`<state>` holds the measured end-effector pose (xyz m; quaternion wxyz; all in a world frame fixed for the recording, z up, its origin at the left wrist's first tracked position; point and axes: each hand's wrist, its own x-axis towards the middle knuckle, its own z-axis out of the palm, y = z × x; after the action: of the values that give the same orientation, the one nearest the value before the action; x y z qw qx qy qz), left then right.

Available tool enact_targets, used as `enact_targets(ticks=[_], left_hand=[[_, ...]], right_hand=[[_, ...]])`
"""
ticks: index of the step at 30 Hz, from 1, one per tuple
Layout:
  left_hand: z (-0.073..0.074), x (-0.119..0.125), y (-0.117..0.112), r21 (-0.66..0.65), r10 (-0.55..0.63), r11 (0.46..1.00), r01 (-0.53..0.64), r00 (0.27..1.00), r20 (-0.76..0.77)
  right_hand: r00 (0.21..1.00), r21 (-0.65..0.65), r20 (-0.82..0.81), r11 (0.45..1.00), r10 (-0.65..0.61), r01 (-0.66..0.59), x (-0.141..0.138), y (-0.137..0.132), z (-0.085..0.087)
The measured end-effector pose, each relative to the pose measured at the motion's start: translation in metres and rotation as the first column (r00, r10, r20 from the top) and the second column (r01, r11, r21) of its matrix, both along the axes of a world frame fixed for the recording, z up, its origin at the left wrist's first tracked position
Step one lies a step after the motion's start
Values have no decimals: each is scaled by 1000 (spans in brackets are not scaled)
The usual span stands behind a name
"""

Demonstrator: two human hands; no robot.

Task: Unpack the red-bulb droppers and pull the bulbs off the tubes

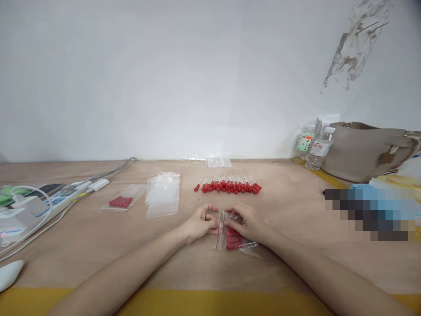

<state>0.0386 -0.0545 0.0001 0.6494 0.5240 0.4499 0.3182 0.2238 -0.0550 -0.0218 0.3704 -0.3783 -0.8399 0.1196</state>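
A small clear zip-lock bag (222, 242) with a red line along its opening lies on the table in front of me, its opening facing left. Inside it are several red-tipped white sticks (233, 242), partly covered by my right hand. My left hand (202, 224) has its thumb and fingers curled at the bag's opening edge, pinching it. From the right, my right hand (248, 223) grips the bag, thumb on top. Just beyond both hands, a row of loose red-tipped sticks (228, 184) lies with the red ends toward me.
Left of the row is a stack of clear bags (162, 195), then a filled bag (123, 199). A power strip (62, 202) with cables stands far left. Another bag (219, 163) lies by the wall. Bottles (319, 149) and a grey handbag (362, 149) are at back right.
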Motion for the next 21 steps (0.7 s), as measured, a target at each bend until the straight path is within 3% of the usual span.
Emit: enact_targets(ticks=[17, 21], left_hand=[[-2, -3, 3, -41, -24, 999, 26, 999, 43], [-2, -2, 3, -19, -29, 999, 29, 999, 20]], right_hand=[[1000, 21, 8, 1000, 5, -5, 1, 2, -2], [995, 100, 82, 993, 62, -70, 1, 1, 1]])
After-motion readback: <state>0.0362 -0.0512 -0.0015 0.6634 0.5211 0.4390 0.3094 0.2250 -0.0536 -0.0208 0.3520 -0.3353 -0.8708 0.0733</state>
